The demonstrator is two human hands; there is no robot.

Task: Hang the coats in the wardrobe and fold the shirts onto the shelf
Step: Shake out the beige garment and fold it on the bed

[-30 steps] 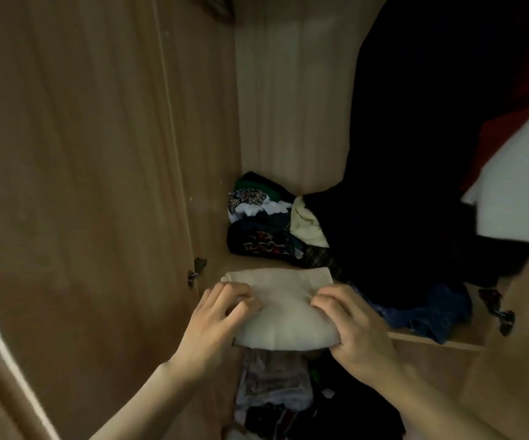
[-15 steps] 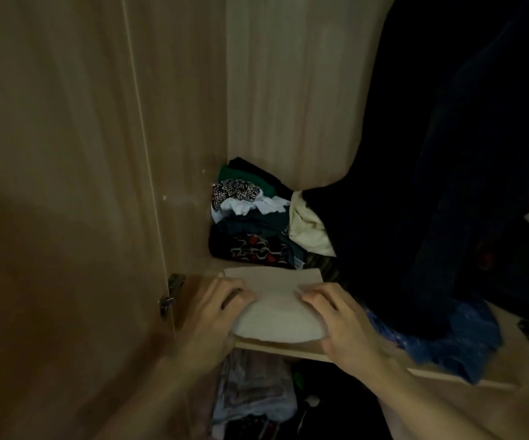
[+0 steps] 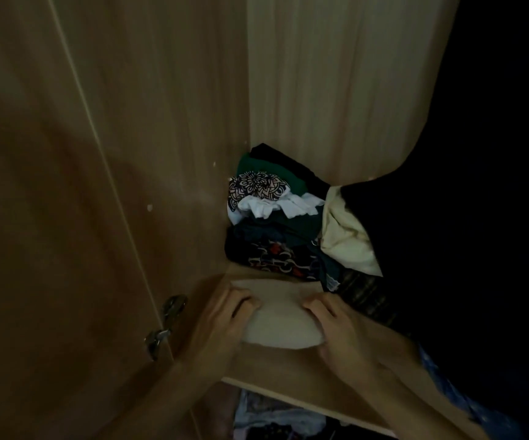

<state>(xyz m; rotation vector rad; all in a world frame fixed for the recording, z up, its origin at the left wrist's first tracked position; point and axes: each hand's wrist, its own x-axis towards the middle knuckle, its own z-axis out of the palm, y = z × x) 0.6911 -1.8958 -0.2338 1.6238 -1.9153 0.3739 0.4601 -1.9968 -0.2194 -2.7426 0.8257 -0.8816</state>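
This looks like the shirt-on-the-shelf part: the folded shirt [image 3: 280, 325] is sitting on the shelf [image 3: 288, 365] in the lower middle of the frame, with the left hand [image 3: 225, 317] and right hand [image 3: 341, 330] gripping its two sides, fingers [image 3: 242, 301] curled onto the cloth. Next I'm guessing it needs nudging back toward the pile of clothes [image 3: 272, 230] at centre, then letting go gently so the fold isn't coming undone.

The folded shirt [image 3: 275, 319] lies on the shelf [image 3: 288, 366] between the left hand [image 3: 225, 315] and the right hand [image 3: 339, 325]. Behind it sits a clothes pile [image 3: 269, 223]; coats [image 3: 463, 233] hang to the right.
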